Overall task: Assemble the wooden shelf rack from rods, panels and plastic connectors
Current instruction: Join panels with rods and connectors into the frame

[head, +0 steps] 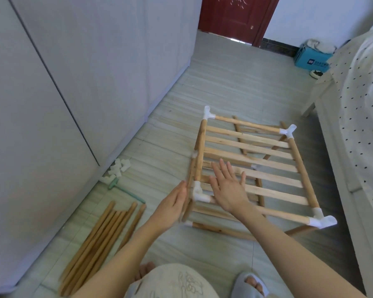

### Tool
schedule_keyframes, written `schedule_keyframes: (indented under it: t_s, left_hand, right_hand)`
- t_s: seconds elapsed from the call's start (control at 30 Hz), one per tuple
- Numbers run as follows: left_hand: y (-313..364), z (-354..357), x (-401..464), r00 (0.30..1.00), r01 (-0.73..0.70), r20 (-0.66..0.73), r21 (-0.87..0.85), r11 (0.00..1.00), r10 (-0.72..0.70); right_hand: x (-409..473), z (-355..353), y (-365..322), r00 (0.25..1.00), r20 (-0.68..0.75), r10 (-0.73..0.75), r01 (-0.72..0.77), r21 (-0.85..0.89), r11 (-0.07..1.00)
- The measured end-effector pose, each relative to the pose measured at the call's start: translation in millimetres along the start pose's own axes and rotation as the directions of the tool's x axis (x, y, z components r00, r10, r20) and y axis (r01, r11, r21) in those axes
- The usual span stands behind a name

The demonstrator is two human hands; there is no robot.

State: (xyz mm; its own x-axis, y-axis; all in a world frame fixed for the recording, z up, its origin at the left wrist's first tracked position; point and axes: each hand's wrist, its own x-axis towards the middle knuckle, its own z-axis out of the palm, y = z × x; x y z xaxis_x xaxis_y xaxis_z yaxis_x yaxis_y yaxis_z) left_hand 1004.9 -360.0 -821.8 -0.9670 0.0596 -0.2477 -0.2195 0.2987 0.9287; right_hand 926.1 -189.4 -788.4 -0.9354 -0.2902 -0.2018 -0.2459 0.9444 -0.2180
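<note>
A partly built wooden shelf rack (256, 160) stands on the floor, its slatted top tier framed by rods and white plastic corner connectors (197, 193). A lower tier shows beneath it. My right hand (226, 186) hovers flat and open over the near slats, fingers spread. My left hand (172, 204) is open, fingers straight, at the rack's near left corner beside the upright rods. Several loose wooden rods (101, 239) lie on the floor at the left. A pile of spare white connectors (116, 172) sits by the wall.
A green T-shaped tool (125, 191) lies near the connector pile. Wardrobe doors (52, 93) run along the left, a bed with dotted cover (362, 117) along the right. A blue box (312, 59) and a red door (235, 18) are at the far end.
</note>
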Motion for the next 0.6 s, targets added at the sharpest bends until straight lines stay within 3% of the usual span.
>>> schedule_keyframes:
  t_s: [0.17,0.27,0.33,0.4,0.47,0.6]
  left_hand:
    - [-83,-39,-28,0.965,0.208,-0.186,0.119,0.971,-0.184]
    - [-137,-73,-47,0.942,0.281,-0.27,0.318,0.906,-0.198]
    - [-170,-93,-55,0.876,0.453,-0.354,0.371,0.81,-0.328]
    - [-195,-105,-56,0.765,0.642,-0.394,0.409,0.649,-0.509]
    - [-211,-109,-54,0.721,0.691,-0.379,0.448,0.567,-0.58]
    - [-231,-106,-45,0.72,0.692,-0.424,0.494,0.526,-0.55]
  right_hand:
    - [28,-5,-37,0.999,0.011,-0.053,0.052,0.089,0.995]
    - [40,2,-36,1.0,-0.002,-0.017,0.017,0.098,0.995]
    - [43,9,-36,0.999,-0.046,-0.011,0.015,0.09,0.996]
    - [45,15,-35,0.998,-0.061,-0.018,0.023,0.086,0.996]
    - [47,16,-33,0.998,-0.061,-0.025,0.031,0.092,0.995]
    - [47,18,-33,0.997,-0.076,-0.028,0.036,0.107,0.994]
